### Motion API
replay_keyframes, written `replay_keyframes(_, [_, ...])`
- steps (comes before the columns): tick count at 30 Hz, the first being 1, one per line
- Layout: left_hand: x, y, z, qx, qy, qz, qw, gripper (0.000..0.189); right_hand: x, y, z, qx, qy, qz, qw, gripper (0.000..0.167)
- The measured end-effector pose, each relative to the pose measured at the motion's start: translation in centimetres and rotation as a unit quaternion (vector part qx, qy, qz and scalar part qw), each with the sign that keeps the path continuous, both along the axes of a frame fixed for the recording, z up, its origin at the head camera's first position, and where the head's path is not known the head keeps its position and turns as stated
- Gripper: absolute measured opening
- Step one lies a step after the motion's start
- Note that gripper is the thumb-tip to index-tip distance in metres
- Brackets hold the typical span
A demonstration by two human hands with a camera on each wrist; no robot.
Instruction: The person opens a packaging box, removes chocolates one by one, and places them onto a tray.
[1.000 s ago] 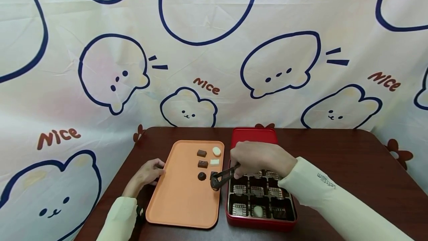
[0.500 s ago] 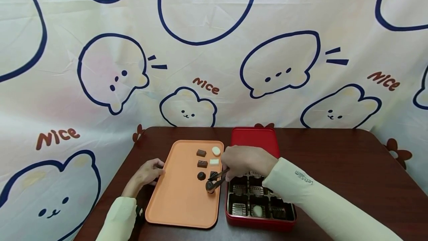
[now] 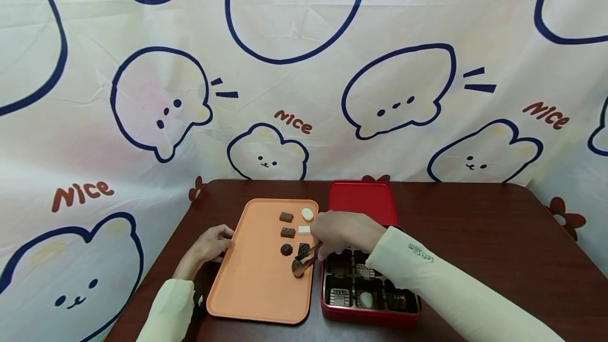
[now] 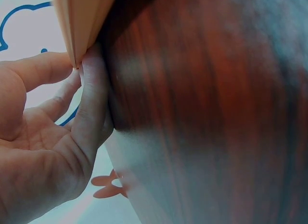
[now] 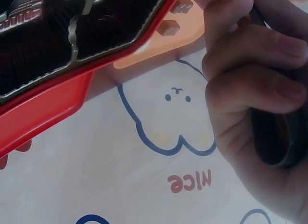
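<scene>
My left hand [image 3: 209, 245] pinches the left edge of an orange tray [image 3: 256, 284] between thumb and fingers; the left wrist view shows the tray's edge [image 4: 83, 21] between them. Black tongs [image 3: 311, 255] are in my right hand [image 3: 338, 234], their handle loop [image 5: 276, 144] lying under its curled fingers. The tongs' tips are low over the tray's right side, at a small dark brown chocolate [image 3: 298, 273] that they partly cover. Behind it are a dark chocolate [image 3: 303, 248], a round dark one [image 3: 286, 249], brown blocks [image 3: 287, 233], a white block [image 3: 304, 230] and a white oval piece [image 3: 307, 215].
Right of the tray stands a red tin [image 3: 370, 321] with a divided insert. One front compartment holds a pale oval piece [image 3: 366, 300]; my right forearm hides others. A red lid [image 3: 363, 199] lies behind the tin. A printed cloth [image 3: 323, 88] hangs behind the dark wooden table [image 3: 475, 236].
My right hand has moved left and slightly toward me, bringing the tongs' tips lower over the tray beside the dark chocolate. My left hand has stayed at the tray's edge.
</scene>
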State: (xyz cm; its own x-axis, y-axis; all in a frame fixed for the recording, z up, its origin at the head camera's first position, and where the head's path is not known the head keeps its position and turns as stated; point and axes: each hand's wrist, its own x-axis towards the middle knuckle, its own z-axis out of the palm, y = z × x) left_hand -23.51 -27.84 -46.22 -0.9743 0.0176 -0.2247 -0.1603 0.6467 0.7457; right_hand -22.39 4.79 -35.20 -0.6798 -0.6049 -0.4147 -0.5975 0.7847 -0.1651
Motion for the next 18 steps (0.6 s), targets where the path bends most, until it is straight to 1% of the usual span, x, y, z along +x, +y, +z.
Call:
replay_keyframes(4, [0.01, 0.01, 0.08, 0.002, 0.0, 0.0, 1.0, 0.019, -0.02, -0.08, -0.15, 0.002, 0.003, 0.002, 1.0, 0.029])
replay_keyframes(11, [0.03, 0.12, 0.06, 0.004, 0.0, 0.001, 1.0, 0.019, 0.04, 0.08, -0.31, 0.0, 0.001, -0.004, 1.0, 0.019])
replay_keyframes(15, [0.06, 0.15, 0.07, 0.005, -0.003, 0.004, 1.0, 0.019, 0.05, 0.26, -0.26, -0.003, 0.001, -0.007, 1.0, 0.018])
replay_keyframes(18, [0.09, 0.16, 0.1, 0.006, -0.004, 0.004, 1.0, 0.019, 0.09, 0.57, 0.11, -0.007, 0.003, -0.004, 1.0, 0.016])
